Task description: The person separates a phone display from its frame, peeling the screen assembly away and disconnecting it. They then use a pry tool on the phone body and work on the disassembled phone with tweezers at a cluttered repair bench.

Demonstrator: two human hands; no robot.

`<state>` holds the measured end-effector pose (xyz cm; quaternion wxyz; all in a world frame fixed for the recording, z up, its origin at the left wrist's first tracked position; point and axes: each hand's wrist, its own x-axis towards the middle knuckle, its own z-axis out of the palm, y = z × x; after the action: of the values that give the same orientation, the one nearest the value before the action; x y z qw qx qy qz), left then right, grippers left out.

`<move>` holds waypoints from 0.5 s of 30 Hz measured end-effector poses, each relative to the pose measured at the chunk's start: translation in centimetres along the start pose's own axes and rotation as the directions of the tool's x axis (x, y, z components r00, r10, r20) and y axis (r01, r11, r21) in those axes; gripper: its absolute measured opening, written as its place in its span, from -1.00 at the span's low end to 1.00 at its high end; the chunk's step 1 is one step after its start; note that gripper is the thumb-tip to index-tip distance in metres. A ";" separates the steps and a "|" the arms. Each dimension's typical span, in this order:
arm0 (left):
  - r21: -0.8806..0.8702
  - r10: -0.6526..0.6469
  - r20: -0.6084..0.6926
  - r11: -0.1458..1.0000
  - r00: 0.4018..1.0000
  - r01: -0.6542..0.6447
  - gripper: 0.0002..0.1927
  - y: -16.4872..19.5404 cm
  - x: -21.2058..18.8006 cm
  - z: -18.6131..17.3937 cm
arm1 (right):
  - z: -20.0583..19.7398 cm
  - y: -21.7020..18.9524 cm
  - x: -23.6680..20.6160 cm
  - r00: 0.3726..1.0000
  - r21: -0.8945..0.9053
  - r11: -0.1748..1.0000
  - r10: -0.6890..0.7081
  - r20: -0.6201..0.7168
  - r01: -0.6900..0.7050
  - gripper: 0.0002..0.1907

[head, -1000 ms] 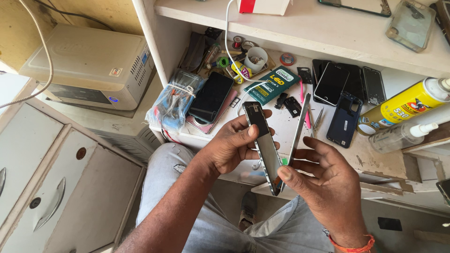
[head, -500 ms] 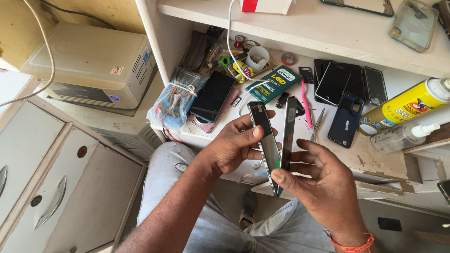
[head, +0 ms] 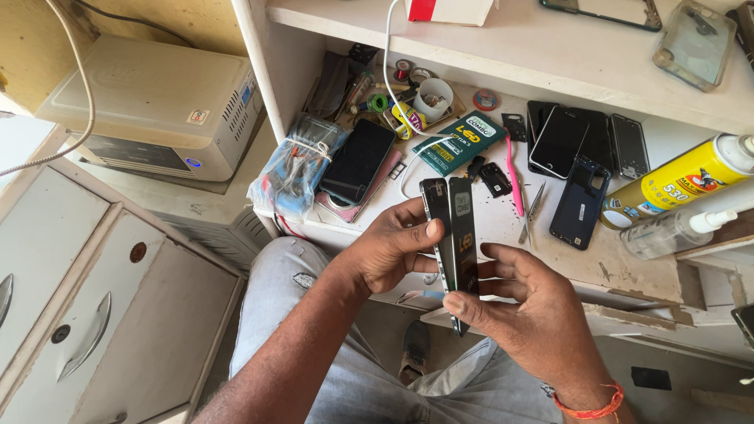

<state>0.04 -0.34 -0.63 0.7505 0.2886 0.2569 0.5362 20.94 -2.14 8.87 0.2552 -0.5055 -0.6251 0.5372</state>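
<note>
We pinch an opened smartphone (head: 452, 239) above our lap, left hand (head: 389, 251) gripping its frame edge, right hand (head: 534, 314) clamping the hinged-out screen panel, so both halves stay spread over the cluttered bench (head: 503, 228).

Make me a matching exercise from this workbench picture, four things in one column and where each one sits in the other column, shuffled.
Things:
1. black phone panel
2. yellow spray can
3. pink toothbrush
4. white box unit

Places:
A. lying on the white bench beside the metal tweezers
B. standing left of the bench, outside its side wall
C. held upright between the left hand and right hand
D. lying on its side at the bench's right end, above a clear bottle

Pairs: 1-C, 2-D, 3-A, 4-B
</note>
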 end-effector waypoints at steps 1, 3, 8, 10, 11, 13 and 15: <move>-0.001 -0.002 0.002 1.000 1.000 0.002 -0.31 0.0 0.0 -0.1 | 0.0 0.0 0.0 1.000 -0.001 1.000 0.005 0.008 -0.005 -0.21; -0.004 -0.006 0.006 1.000 1.000 0.006 -0.32 -0.1 0.0 -0.1 | 0.0 0.0 0.0 1.000 -0.004 1.000 0.016 0.023 -0.016 -0.17; -0.009 0.001 0.022 1.000 1.000 -0.001 -0.31 -0.3 0.1 -0.1 | 0.0 -0.2 0.0 0.998 -0.040 0.999 -0.011 0.058 0.013 -0.23; -0.007 -0.004 0.029 1.000 1.000 0.004 -0.31 -0.4 0.1 -0.1 | 0.0 -0.3 -0.1 0.997 -0.075 0.997 -0.027 0.075 0.032 -0.24; -0.008 -0.006 0.035 1.000 0.999 0.006 -0.31 -0.4 0.0 -0.1 | 0.0 -0.3 -0.1 0.996 -0.112 0.993 -0.033 0.077 0.042 -0.23; 0.004 -0.018 0.024 1.000 1.000 0.018 -0.30 -0.4 0.0 -0.1 | 0.0 -0.3 -0.1 0.996 -0.151 0.987 -0.045 0.083 0.057 -0.21; 0.027 -0.039 -0.008 0.999 0.999 0.039 -0.27 -0.5 -0.1 0.0 | 0.1 -0.2 -0.2 0.995 -0.158 0.985 -0.053 0.090 0.067 -0.20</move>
<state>0.32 -0.57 -1.01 0.7558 0.2917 0.2726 0.5190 20.83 -2.30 9.09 0.2029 -0.4820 -0.6915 0.4982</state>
